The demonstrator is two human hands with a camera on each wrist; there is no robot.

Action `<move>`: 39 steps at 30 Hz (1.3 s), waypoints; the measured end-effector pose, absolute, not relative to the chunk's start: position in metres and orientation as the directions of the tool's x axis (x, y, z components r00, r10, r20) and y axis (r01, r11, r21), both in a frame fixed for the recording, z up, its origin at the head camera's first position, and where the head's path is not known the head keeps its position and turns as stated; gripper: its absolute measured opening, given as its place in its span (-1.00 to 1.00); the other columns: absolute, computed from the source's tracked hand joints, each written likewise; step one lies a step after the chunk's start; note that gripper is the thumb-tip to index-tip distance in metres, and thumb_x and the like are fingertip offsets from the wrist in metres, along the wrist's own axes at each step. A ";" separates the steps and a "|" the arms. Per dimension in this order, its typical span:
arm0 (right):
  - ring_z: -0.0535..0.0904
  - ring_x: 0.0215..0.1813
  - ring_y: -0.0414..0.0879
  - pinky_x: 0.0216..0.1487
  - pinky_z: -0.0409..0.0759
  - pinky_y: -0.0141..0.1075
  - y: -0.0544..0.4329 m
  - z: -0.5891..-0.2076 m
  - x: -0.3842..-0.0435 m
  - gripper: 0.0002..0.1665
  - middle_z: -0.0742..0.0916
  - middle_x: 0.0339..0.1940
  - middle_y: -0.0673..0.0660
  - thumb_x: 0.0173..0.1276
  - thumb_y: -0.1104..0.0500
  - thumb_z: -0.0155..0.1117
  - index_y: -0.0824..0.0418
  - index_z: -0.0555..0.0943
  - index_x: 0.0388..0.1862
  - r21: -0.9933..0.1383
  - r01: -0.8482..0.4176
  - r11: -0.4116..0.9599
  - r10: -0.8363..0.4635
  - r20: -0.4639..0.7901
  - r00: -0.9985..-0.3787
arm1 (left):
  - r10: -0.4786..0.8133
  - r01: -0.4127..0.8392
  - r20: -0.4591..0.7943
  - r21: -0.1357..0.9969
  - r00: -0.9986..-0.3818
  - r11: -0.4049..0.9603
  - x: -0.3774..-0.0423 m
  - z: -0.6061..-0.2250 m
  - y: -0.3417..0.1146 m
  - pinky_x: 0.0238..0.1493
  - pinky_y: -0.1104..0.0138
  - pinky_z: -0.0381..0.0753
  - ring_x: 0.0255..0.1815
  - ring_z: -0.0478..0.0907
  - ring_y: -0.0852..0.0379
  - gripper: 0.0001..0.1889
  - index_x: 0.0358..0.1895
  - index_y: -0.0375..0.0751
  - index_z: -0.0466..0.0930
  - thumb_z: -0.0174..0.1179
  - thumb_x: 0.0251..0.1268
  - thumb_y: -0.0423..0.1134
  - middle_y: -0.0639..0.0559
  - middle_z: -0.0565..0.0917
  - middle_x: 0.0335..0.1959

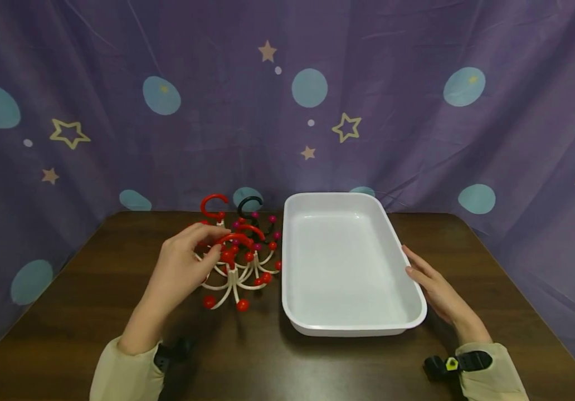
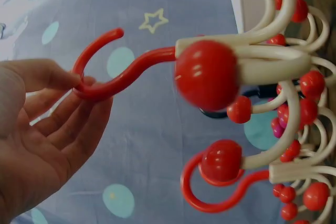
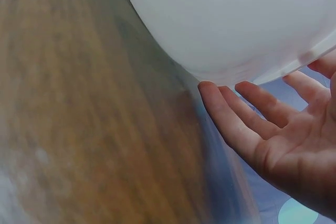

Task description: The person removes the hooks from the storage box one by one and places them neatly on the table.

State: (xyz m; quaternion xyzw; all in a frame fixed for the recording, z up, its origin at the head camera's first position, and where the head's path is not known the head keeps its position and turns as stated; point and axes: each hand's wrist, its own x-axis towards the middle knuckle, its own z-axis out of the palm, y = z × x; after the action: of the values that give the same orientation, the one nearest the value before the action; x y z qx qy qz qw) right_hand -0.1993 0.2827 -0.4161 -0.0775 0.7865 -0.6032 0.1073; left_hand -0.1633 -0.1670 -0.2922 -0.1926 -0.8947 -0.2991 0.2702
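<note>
My left hand (image 1: 182,259) pinches the red hook of a white multi-arm hanger (image 1: 232,275) between thumb and fingers. In the left wrist view, the hanger's red hook (image 2: 100,90) lies at the fingertips, and its curved white arms end in red balls. More hangers stand behind it, one with a red hook (image 1: 212,206) and one with a black hook (image 1: 249,203) and magenta balls. My right hand (image 1: 438,289) touches the right side of a white tray (image 1: 347,328). Seen from the right wrist, its fairly straight fingers (image 3: 231,114) rest against the tray's outer wall.
The tray and hangers stand side by side on a dark wooden table (image 1: 237,362). Behind the table hangs a purple curtain (image 1: 227,150) with stars and blue ovals. The hangers' arms crowd together left of the tray.
</note>
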 end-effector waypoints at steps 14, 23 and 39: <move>0.37 0.01 -0.41 -0.02 0.46 -0.25 0.285 -0.415 -0.195 -0.29 0.09 0.42 0.32 0.45 -0.04 -0.15 -0.01 -0.14 0.47 -0.961 0.012 0.276 -0.240 -0.081 -0.967 | 0.287 0.477 0.437 0.426 -0.853 0.769 -0.165 -0.298 -0.175 -0.47 0.38 0.47 -0.48 0.45 0.24 -0.71 -0.11 -0.10 0.62 0.19 0.07 -0.43 0.09 0.61 -0.34; 0.39 0.00 -0.39 -0.06 0.48 -0.23 0.285 -0.413 -0.193 -0.29 0.12 0.40 0.34 0.46 -0.03 -0.16 -0.02 -0.15 0.47 -0.965 0.011 0.263 -0.244 -0.078 -0.967 | 0.309 0.458 0.373 0.429 -0.875 0.779 -0.166 -0.299 -0.180 -0.47 0.39 0.49 -0.42 0.52 0.22 -0.68 -0.09 -0.12 0.61 0.14 0.05 -0.44 0.07 0.61 -0.27; 0.38 -0.01 -0.43 -0.06 0.47 -0.30 0.285 -0.414 -0.193 -0.29 0.09 0.41 0.35 0.46 -0.03 -0.16 0.01 -0.15 0.47 -0.963 0.017 0.269 -0.240 -0.084 -0.967 | 0.363 0.413 0.198 0.477 -0.911 0.776 -0.170 -0.305 -0.189 -0.43 0.38 0.42 -0.40 0.47 0.24 -0.68 -0.10 -0.12 0.58 0.12 0.02 -0.44 0.15 0.59 -0.38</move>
State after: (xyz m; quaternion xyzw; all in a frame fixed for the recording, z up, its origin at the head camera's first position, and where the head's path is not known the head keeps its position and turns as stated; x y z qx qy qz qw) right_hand -0.1932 0.2850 -0.4139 -0.0706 0.7894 -0.6004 0.1067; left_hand -0.1702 -0.1891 -0.3051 -0.2059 -0.9412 -0.2635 0.0476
